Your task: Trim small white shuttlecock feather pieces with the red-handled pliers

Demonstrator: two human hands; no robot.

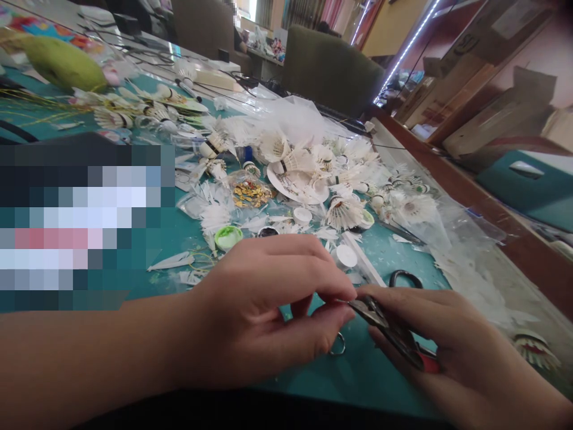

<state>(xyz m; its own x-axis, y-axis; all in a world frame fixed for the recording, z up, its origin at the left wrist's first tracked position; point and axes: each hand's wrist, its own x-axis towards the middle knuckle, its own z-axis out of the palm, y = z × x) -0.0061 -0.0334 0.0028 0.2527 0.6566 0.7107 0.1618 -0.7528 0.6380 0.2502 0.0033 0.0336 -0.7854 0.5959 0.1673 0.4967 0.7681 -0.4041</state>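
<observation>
In the head view, you are working over a teal-topped table (308, 376), its near edge running along the bottom. White shuttlecocks (298, 161) and loose feathers (215, 215) crowd the middle and reach toward the far edge, around a white plate (274, 178). Nearer you are gold-coloured pieces (250, 194) in clear plastic, an open green pot (228, 237) and a round white lid (346, 257). A large green fruit (67, 64) lies by the far left corner, and a pixelated patch hides part of the left side. Beyond the table you have a dark green chair (331, 68); to the right, a lit strip (403, 57), cardboard boxes (465, 65) and a teal box (528, 179).

Your right hand (447, 334) is closed around the pliers (394, 334), which have dark metal jaws and some red on the handle. They sit between your right thumb and fingers, over the near part of the table, tilted with their nose toward your left hand (268, 304). Your left thumb and index finger are drawn together in a pinch right at that nose; whatever is between them is too small to tell. A metal ring (339, 344) lies just below your left fingertips, and black scissor handles (405, 279) show behind your right hand.
</observation>
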